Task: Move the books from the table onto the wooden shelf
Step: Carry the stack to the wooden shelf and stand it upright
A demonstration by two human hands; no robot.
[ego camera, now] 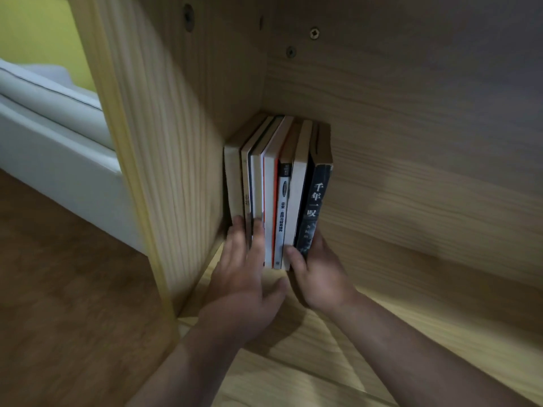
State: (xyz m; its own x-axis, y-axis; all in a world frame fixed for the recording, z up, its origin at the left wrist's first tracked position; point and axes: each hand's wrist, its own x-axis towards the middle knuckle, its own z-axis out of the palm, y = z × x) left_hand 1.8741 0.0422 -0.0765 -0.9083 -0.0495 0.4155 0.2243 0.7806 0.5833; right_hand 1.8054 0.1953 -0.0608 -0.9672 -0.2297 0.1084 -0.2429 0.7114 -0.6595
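Several books (276, 195) stand upright in a row in the left corner of the wooden shelf (411, 171), spines toward me. The rightmost is a black book (316, 201) with white characters on its spine. My left hand (244, 277) lies flat against the lower spines of the leftmost books, fingers spread. My right hand (317, 271) clasps the bottom of the black book, thumb on its left side and fingers behind its right side. The table is out of view.
The shelf's left side panel (164, 142) rises beside the books. The shelf board (367, 333) stretches to the right of the books. A white sofa (53, 127) and wooden floor (58, 289) lie to the left, outside the shelf.
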